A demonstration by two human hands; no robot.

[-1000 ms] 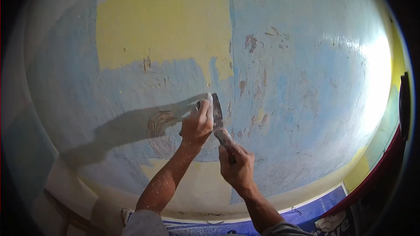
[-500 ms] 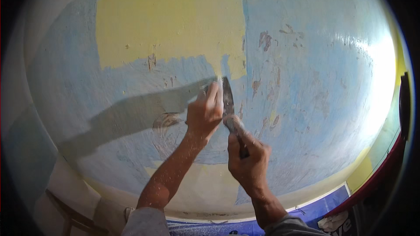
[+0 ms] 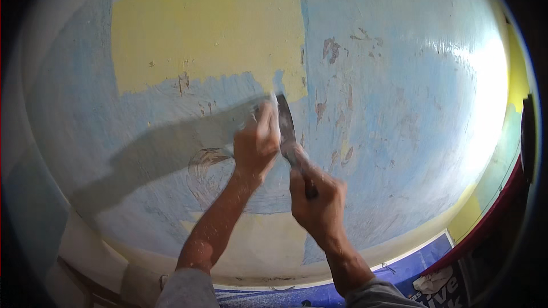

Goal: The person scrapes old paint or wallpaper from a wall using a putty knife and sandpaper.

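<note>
Scraper (image 3: pixel 287 122) rose toward yellow paint (image 3: pixel 208 28), right fingers (image 3: pixel 311 172) grasping it, left fingers' (image 3: pixel 264 118) hold unclear, shadow (image 3: pixel 165 145) crossing wall (image 3: pixel 394 125).

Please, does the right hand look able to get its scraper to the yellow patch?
Probably yes: the right hand grips the scraper, its tip near the lower edge of the yellow patch, and nothing visible blocks the way.

A pale grey sleeve (image 3: pixel 187 289) shows at seven o'clock, a darker grey sleeve (image 3: pixel 379 295) at five. Pale flecks dot the bare left forearm (image 3: pixel 216 225). The left hand (image 3: pixel 255 149) and right hand (image 3: pixel 319 201) are ungloved.
</note>
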